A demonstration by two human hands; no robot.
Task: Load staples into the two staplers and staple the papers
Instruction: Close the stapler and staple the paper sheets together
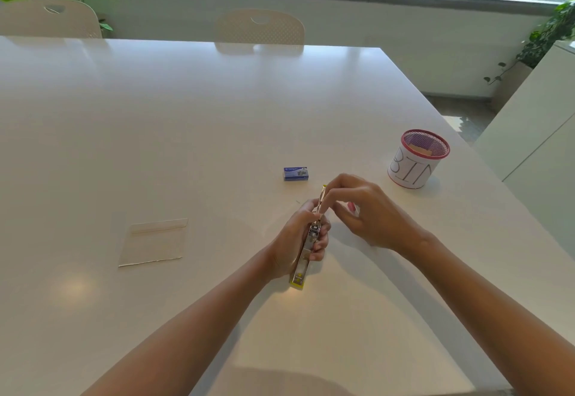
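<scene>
A yellow stapler (306, 251) lies swung fully open, its metal channel facing up. My left hand (298, 237) grips it around the middle, just above the white table (155, 115). My right hand (364, 209) has its fingertips curled at the far part of the open channel; whether they pinch staples is too small to tell. A bit of pink (351, 207) shows behind my right hand; what it is I cannot tell. A blue staple box (295, 174) sits on the table beyond the hands. A small stack of papers (154, 241) lies to the left.
A red mesh cup labelled BIN (415, 159) stands at the right, near the table's edge. Two chairs (259, 27) stand at the far side, with plants and a window behind. A white cabinet (535, 146) stands to the right of the table.
</scene>
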